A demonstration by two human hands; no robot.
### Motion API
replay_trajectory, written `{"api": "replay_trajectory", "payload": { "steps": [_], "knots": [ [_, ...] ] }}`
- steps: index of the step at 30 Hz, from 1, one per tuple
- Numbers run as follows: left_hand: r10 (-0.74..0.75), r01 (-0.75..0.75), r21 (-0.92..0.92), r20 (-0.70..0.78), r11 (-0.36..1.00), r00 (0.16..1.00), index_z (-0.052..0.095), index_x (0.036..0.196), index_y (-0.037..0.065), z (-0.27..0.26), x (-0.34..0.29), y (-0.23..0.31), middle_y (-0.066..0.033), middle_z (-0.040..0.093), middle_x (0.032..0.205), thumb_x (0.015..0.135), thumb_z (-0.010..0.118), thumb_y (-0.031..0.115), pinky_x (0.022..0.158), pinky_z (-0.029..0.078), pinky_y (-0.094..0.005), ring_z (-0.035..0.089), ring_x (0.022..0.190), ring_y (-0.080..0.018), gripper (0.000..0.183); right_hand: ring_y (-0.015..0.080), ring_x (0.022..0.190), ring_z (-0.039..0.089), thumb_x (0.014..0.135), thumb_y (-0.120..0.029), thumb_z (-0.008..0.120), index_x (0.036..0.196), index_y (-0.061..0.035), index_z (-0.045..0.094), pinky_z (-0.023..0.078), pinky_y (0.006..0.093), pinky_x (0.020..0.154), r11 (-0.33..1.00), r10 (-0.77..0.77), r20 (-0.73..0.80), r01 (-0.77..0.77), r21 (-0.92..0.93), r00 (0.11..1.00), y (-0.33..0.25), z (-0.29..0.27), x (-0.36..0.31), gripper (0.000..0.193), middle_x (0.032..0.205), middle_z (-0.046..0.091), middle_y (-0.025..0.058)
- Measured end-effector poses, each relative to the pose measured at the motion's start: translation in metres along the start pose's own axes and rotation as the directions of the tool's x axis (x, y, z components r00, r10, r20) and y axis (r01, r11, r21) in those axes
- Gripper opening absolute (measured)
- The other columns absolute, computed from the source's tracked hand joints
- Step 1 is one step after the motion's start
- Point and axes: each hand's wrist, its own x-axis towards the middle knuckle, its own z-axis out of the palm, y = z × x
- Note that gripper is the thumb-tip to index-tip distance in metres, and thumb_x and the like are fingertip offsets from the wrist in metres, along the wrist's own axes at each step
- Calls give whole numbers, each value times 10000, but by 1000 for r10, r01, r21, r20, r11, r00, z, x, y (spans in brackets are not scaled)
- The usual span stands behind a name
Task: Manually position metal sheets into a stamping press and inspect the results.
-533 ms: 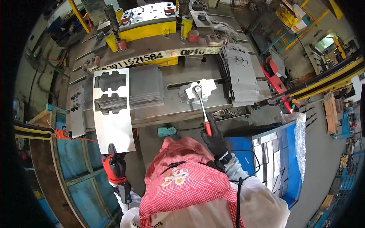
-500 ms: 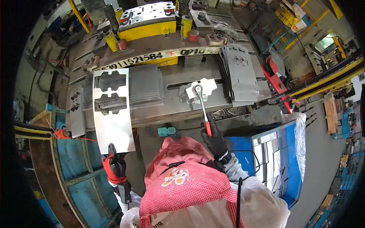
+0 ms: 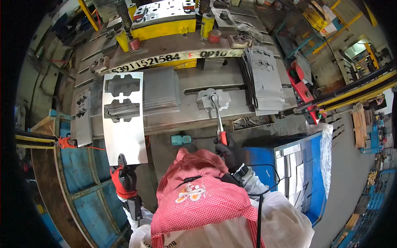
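Note:
My left hand [image 3: 125, 177], in a black and red glove, pinches the near end of a long, bright metal sheet [image 3: 126, 142]. Two shaped cut-outs run through the sheet's far half, which lies over a pile of flat grey sheets [image 3: 161, 91]. My black-gloved right hand [image 3: 232, 153] is closed round the red handle of a ratchet-like tool [image 3: 218, 120] with a metal shaft and round head. That head rests on or just above a small stack of shaped metal pieces [image 3: 223, 100] on the press bed.
Behind stands a yellow and silver die block [image 3: 165, 29] between posts. Cut sheets [image 3: 266, 89] are stacked at the right of the bed, near a red bracket [image 3: 301, 89]. A blue bin [image 3: 264, 163] with metal pieces is at my right; a teal box [image 3: 181, 140] lies below the bed's edge.
The tool's head, with a bright shaped piece under it before, has come down slightly onto the small stack. My right hand has shifted slightly nearer and left. My left hand still grips the sheet.

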Motion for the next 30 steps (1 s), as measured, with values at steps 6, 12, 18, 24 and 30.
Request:
{"api": "replay_trajectory", "payload": {
  "steps": [6,12,18,24,30],
  "knots": [
    [97,-97,-103,-6,990,995,560,1030,-32,3,-1,-9,-105,596,745,789,514,56,579,407,-307,530,574,-197,261,100,558,466,771,-200,575,959,-44,505,393,248,524,1000,-8,-99,9,12,995,8,34,14,254,692,503,13],
    [222,-230,199,62,953,973,586,1047,-12,-2,12,14,-91,622,776,844,519,85,612,451,-327,579,616,-190,235,91,482,423,819,-277,566,793,-107,472,350,261,435,999,-34,-92,32,-21,995,28,32,39,196,561,436,-22],
    [43,-36,-216,24,976,999,606,978,-10,-3,18,52,-139,615,850,860,529,89,699,490,-361,625,733,-222,173,95,524,478,837,-223,562,897,-88,476,410,239,465,994,63,-29,-60,94,998,18,21,22,171,684,507,14],
    [-81,73,-477,5,876,997,577,1027,-27,-10,37,80,-70,632,862,848,576,112,645,463,-278,572,734,-118,227,126,554,521,821,-202,565,908,-12,526,439,264,506,995,-90,0,90,-51,996,19,4,12,213,656,532,39],
    [-39,55,-471,43,881,998,596,1023,-12,-17,67,80,-81,644,887,824,602,140,741,444,-283,586,809,-141,250,123,595,540,833,-206,562,944,-17,540,430,261,531,992,-39,53,33,119,998,3,-2,9,221,709,553,32]
  ]
}}
